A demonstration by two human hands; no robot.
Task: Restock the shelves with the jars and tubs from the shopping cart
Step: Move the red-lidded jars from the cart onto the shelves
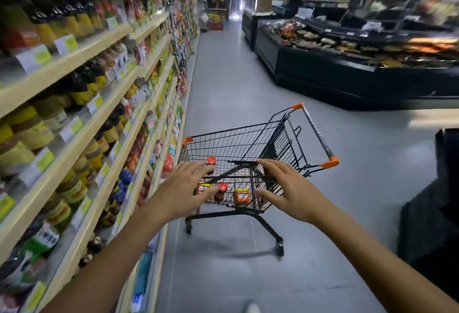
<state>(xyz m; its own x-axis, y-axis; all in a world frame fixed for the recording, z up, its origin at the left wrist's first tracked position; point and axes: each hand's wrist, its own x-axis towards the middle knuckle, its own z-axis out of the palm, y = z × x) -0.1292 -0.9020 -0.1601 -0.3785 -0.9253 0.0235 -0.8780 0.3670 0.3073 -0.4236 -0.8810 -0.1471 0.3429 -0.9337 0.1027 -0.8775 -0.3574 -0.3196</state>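
A small black wire shopping cart (231, 143) with orange corners stands in the aisle beside the shelves. Inside it I see red-lidded jars (221, 189) and an orange-lidded tub (241, 195); another red-lidded jar (211, 161) shows just past my left fingers. My left hand (183, 188) hovers over the cart's near left side, fingers spread, holding nothing. Over the near right corner my right hand (288, 188) is spread too, and empty. The wooden shelves (82, 118) on the left are full of bottles and jars.
A dark refrigerated display counter (347, 74) fills the right side of the aisle. A black object (437, 213) stands close at the right edge. Grey floor (223, 94) runs ahead between shelves and counter. A pale shoe tip (252, 309) shows at the bottom.
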